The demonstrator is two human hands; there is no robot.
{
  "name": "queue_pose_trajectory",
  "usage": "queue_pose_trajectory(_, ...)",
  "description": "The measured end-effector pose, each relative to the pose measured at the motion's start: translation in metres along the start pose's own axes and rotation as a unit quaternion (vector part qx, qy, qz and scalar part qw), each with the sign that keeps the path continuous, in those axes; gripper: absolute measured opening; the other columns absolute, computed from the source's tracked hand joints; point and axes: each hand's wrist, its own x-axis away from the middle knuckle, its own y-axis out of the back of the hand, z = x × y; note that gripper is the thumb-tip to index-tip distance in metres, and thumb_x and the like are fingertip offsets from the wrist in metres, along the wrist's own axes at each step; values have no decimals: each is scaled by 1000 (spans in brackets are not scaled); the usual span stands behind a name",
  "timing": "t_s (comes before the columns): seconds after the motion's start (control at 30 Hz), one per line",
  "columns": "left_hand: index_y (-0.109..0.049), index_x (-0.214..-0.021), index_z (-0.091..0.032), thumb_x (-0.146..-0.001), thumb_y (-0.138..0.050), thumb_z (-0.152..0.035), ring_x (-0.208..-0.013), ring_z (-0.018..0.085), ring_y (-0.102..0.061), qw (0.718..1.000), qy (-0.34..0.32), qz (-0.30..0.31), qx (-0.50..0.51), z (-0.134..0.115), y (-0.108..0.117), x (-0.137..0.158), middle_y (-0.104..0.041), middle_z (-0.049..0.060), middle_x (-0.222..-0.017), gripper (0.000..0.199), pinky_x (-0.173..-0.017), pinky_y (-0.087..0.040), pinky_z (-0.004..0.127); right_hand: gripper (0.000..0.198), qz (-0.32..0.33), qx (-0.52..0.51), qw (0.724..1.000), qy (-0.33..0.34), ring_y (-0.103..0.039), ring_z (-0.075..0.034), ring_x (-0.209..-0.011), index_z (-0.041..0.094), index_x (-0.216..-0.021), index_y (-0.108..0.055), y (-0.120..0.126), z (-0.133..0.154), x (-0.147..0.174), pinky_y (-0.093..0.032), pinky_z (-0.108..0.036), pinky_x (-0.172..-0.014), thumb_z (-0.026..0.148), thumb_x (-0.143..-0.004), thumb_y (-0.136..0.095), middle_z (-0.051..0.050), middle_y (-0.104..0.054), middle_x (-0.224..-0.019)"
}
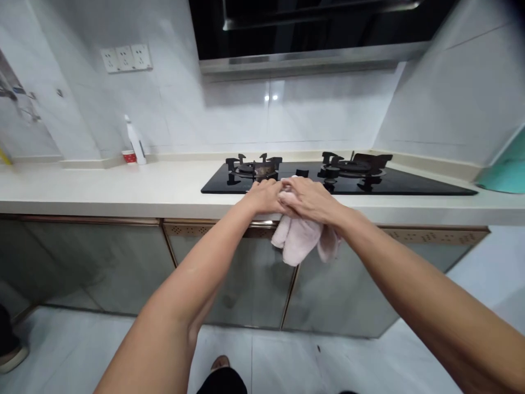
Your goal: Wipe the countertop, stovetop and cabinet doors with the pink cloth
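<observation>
A pale pink cloth (301, 241) is bunched up in front of the hob's near edge, its loose folds hanging below the countertop. My right hand (309, 198) is closed over the cloth from above, fingers bent. Right beside it, my left hand (266, 196) meets the right one and grips the bunched cloth at its left side; its fingertips are partly hidden. Both hands are at the front edge of the black glass hob (394, 183), near its control knobs (302, 173).
Two burners, left (258, 168) and right (355, 166), stand on the hob beneath a range hood (315, 60). A white spray bottle (135, 141) and red cup (128, 157) stand on the countertop (172, 175). A teal object (504, 169) is at right. Another person's foot (13, 358) shows lower left.
</observation>
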Motion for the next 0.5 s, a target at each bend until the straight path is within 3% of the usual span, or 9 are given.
queue_pose_trajectory(0.13,-48,-144,-19,-69,-68,-74,-132,37,-49,1000,9,6,12,2,1,-5,-56,16,-141,95,-111,-35,50,60,9,32,999,-23,-54,-37,-123,29,-141,-54,-10,13,-5,-43,-56,-101,63,-97,-31,-9,-62,-137)
queue_pose_trajectory(0.23,-42,-151,-23,-69,-65,-79,-136,37,-46,999,11,17,30,1,4,-6,-54,15,-146,102,-113,-33,51,58,24,40,999,-9,-50,-37,-128,30,-143,-54,-7,-7,1,-41,-57,-103,57,-97,-33,-6,-55,-148)
queue_pose_trajectory(0.33,-36,-156,-23,-71,-60,-82,-139,37,-44,998,21,24,45,0,7,-5,-50,15,-151,106,-115,-32,52,50,25,48,998,-10,-51,-35,-127,29,-129,-66,4,-37,9,-40,-55,-106,50,-97,-34,-5,-58,-145)
queue_pose_trajectory(0.43,-41,-153,-25,-75,-54,-85,-140,36,-43,999,19,27,43,-1,9,-1,-49,14,-153,100,-116,-30,52,43,17,29,996,-80,-57,-32,-120,25,-110,-73,21,-69,18,-45,-46,-102,44,-92,-39,-6,-68,-128)
queue_pose_trajectory(0.5,-46,-150,-26,-78,-47,-86,-139,35,-43,999,14,24,39,-2,9,1,-50,12,-152,94,-116,-30,52,40,24,26,983,-178,-62,-30,-111,22,-104,-74,35,-91,22,-50,-40,-93,41,-90,-42,-8,-72,-119)
